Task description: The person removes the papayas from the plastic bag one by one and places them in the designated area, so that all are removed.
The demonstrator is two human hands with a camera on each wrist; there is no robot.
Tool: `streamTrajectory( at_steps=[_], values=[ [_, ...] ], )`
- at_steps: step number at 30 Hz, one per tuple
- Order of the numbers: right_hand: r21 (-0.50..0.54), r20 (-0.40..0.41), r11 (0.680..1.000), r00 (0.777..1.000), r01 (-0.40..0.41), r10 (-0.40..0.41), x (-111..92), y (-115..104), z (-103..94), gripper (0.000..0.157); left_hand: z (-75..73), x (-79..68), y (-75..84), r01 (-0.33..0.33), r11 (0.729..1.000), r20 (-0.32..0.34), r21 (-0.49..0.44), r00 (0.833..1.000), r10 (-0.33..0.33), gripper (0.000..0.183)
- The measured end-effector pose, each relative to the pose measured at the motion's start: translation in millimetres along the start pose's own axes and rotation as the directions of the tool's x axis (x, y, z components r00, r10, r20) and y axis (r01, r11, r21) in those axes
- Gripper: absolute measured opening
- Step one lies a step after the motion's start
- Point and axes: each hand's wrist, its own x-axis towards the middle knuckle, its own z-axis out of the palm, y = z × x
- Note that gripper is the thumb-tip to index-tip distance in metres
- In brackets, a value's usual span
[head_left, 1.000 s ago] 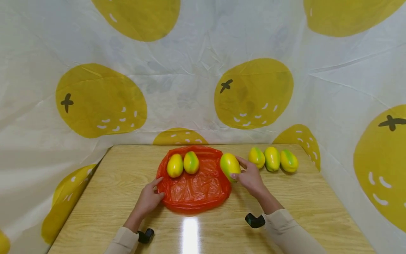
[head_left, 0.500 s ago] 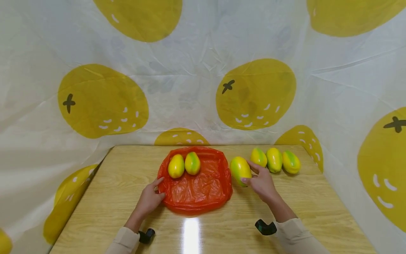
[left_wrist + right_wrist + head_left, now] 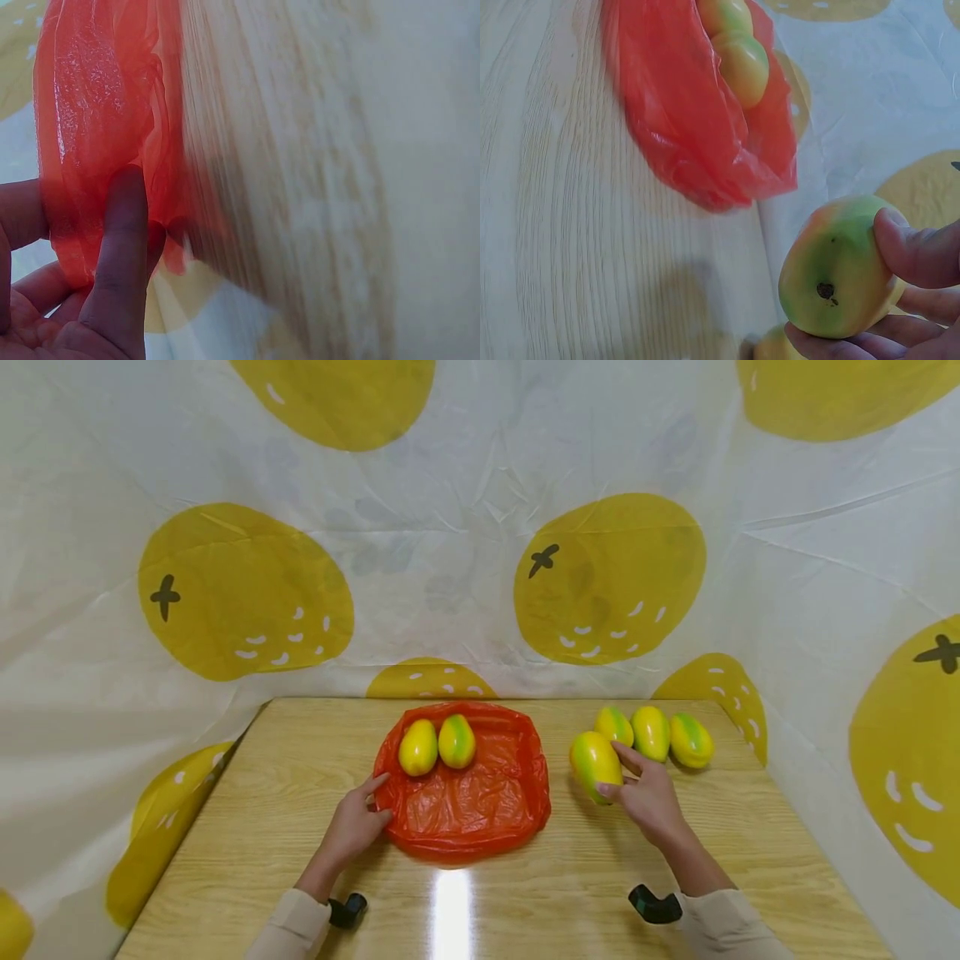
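Observation:
In the head view my right hand [image 3: 651,797] holds a yellow-green oval fruit [image 3: 596,766] above the table, right of a red plastic bag [image 3: 472,847]. The right wrist view shows the thumb [image 3: 915,247] on one side of this fruit [image 3: 840,274] and fingers below it, its dark stem end facing the camera. My left hand [image 3: 352,821] pinches the left edge of the bag; in the left wrist view the red film [image 3: 90,112] lies between its digits. The bag is spread wide, and two similar fruits [image 3: 417,748] lie inside at the back left.
Three more yellow-green fruits [image 3: 650,734] stand in a row at the back right of the wooden table [image 3: 300,760], close behind the right hand. A white cloth [image 3: 442,552] printed with big yellow fruits hangs behind and at the sides.
My right hand has carried the held fruit rightward, from over the bag's right edge to in front of the row of fruits. The left hand stays at the bag's edge.

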Motion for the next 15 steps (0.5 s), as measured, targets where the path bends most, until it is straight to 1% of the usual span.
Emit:
streamTrajectory(
  at_steps=[8, 15],
  values=[
    [-0.014, -0.011, 1.000, 1.000, -0.021, 0.021, -5, 6, -13.6, 0.083, 0.1, 0.5, -1.0, -0.008, 1.000, -0.008, 0.005, 1.000, 0.008, 0.067],
    [-0.005, -0.033, 1.000, 0.999, -0.024, 0.024, -9, 11, -21.5, 0.083, 0.2, -0.9, 2.2, -0.010, 1.000, -0.006, 0.016, 1.000, 0.010, 0.067]
  ],
)
